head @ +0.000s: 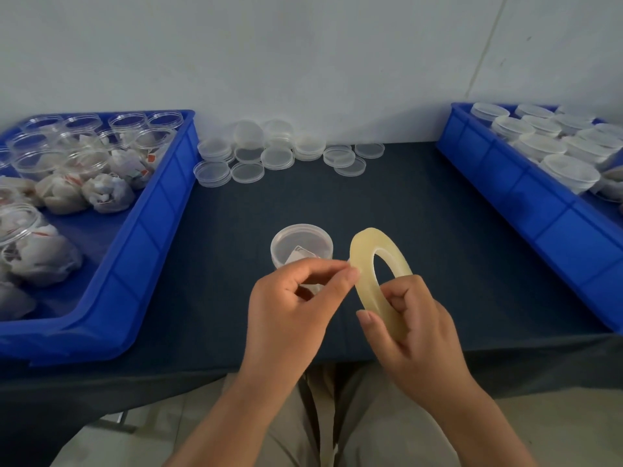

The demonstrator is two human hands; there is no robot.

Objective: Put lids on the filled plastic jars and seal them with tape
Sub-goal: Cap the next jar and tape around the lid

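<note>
Yellowish translucent tape roll (367, 261) in both hands
Right hand (411, 328) grips its near rim; left hand (290, 308) pinches its left edge. Clear round lidded plastic jar (301, 242) stands just beyond, on the dark table (421, 214).

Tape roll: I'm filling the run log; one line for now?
left hand: pinches tape roll edge | right hand: holds tape roll | jar: lidded, on table

Soft, even light with no single source evident. The pale wall (303, 55), upper frame, is brightest; the dark tablecloth (421, 230), centre, is dim. Shadows are faint. Clear lids (247, 172) show mild sheen. Blue bins (158, 230) bow at the left and right edges. Detail is slightly soft throughout.
</note>
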